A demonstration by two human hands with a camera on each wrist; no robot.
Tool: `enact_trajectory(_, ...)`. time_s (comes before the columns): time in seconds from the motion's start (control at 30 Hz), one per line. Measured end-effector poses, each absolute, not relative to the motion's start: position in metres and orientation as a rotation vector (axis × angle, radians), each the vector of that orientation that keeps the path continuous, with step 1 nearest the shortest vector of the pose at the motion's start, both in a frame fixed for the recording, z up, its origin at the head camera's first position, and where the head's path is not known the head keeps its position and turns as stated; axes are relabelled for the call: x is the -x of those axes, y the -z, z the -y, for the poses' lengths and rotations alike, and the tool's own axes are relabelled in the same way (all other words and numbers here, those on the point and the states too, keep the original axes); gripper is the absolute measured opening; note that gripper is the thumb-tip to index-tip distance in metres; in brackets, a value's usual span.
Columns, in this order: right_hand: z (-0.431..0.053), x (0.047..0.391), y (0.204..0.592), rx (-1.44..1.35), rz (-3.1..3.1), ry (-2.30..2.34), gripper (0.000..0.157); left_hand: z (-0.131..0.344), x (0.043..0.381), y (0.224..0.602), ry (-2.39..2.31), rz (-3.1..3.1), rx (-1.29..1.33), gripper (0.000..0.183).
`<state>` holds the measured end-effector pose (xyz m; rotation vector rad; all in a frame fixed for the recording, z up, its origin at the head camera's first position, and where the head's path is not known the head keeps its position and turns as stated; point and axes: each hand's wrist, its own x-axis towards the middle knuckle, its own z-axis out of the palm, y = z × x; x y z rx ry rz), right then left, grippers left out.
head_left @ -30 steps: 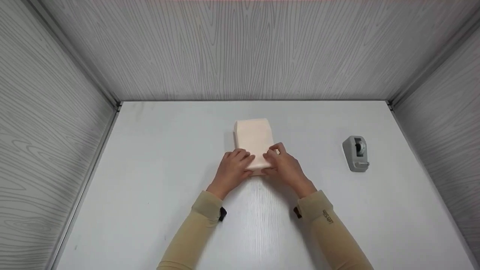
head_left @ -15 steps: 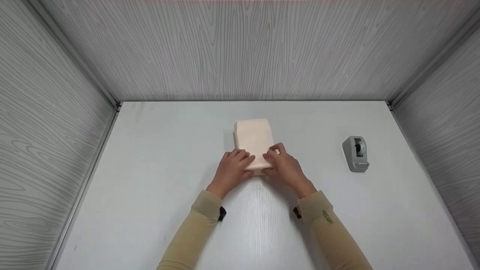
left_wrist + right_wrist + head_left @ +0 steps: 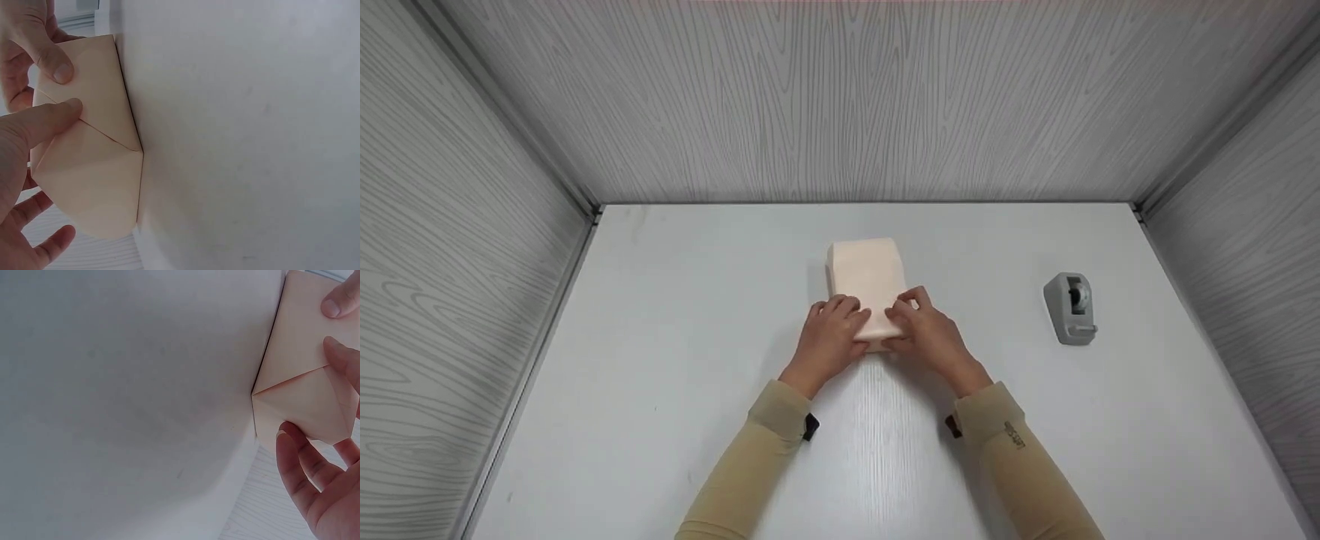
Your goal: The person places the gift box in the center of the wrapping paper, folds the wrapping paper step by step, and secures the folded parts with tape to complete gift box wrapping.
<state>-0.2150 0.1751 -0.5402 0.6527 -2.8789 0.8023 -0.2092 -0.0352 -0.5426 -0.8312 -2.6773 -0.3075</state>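
A pale peach paper-wrapped box (image 3: 868,266) lies lengthwise on the white table, its near end toward me. My left hand (image 3: 826,337) grips the near left corner, fingers over the top and thumb against the end face. On the near right corner my right hand (image 3: 934,337) grips likewise, its fingers bent. Both thumbs press the folded end paper (image 3: 93,84) close to each other in the left wrist view. A slanting fold edge crosses that end face, with a triangular fold (image 3: 306,402) beside it in the right wrist view.
A grey tape dispenser (image 3: 1061,311) with a roll in it stands on the right side of the white table (image 3: 675,337). Grey wood-grain panels (image 3: 840,105) enclose the table at the back and both sides.
My left hand and forearm have shifted very slightly to the right. The box, my right hand's grip and the tape dispenser stay essentially as they were.
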Motion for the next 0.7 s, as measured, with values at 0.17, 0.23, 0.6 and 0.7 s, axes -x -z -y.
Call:
enact_trajectory(0.17, -0.1756, 0.2150, 0.5408, -0.655, 2.875, -0.807, 0.046, 0.0368, 0.2094, 0.5425, 0.352, 2.675, 0.856, 0.046)
enact_trajectory(0.23, -0.1758, 0.2150, 0.5409, -0.657, 2.875, -0.802, 0.046, 0.0376, 0.2095, 0.5427, 0.379, 2.666, 0.867, 0.048)
enact_trajectory(0.6, -0.1748, 0.2141, 0.5403, -0.650, 2.882, -0.753, 0.046, 0.0363, 0.2094, 0.5428, 0.546, 2.629, 0.839, 0.045)
enact_trajectory(0.7, -0.1750, 0.2136, 0.5406, -0.644, 2.881, -0.763, 0.045, 0.0363, 0.2085, 0.5427, 0.554, 2.639, 0.837, 0.046)
